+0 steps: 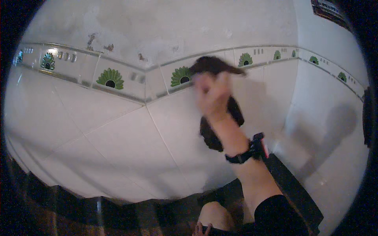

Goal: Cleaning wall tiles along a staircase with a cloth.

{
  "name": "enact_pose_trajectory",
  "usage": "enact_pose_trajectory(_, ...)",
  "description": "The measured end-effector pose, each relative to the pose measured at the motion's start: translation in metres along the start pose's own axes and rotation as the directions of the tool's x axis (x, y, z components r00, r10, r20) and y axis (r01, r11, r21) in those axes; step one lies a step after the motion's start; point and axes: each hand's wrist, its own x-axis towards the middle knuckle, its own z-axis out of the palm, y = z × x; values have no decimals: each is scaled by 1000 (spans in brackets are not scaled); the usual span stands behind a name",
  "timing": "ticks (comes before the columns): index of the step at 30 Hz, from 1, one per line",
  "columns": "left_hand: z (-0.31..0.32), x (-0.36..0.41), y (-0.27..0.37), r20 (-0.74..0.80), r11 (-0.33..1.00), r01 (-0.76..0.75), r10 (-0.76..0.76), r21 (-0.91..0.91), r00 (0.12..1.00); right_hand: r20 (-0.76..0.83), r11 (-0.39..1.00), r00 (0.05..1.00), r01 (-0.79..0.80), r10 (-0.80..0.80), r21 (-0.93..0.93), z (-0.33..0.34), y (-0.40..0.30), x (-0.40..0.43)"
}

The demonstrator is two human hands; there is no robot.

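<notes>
My right hand (pixel 213 93), blurred, is shut on a dark brown cloth (pixel 211 65) at the white tiled wall (pixel 124 132). Part of the cloth spreads above the fingers over the patterned border tiles (pixel 110 79), and more dark material hangs below the hand on both sides of the wrist. A black wristwatch (pixel 246 152) is on this arm, under a black sleeve. Only the fingertips of my left hand (pixel 202 229) show at the bottom edge, apart and resting by the bare knee (pixel 215 215).
Above the border, the plaster (pixel 177 26) is stained and chipped. A dark straight-edged piece (pixel 295 188) runs behind my forearm. Dark, uneven edging (pixel 118 209) lies along the wall's foot. A dark-edged object (pixel 332 13) hangs at the upper right.
</notes>
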Motion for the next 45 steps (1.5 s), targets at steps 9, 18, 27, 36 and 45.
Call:
enact_pose_trajectory(9, 13, -4, 14, -130, 999, 0, 7, 54, 991, -84, 992, 991, -113, 108, -61, -29, 73, 15)
enact_pose_trajectory(18, -18, 5, 35, 153, 980, 76, -105, 185, 983, 39, 979, 988, 141, -148, 145, -14, -25, 4)
enact_pose_trajectory(27, -65, -23, 58, -242, 992, -87, 107, 91, 964, -71, 987, 986, -153, 149, -52, -36, 69, 20)
enact_pose_trajectory(36, 5, 16, 12, 119, 976, 174, -159, -130, 980, 30, 999, 999, -39, 38, 38, -27, 33, 13)
enact_pose_trajectory(45, -23, 7, 31, 121, 990, 121, -129, 78, 984, 145, 993, 989, -18, 1, 119, -18, 4, 5)
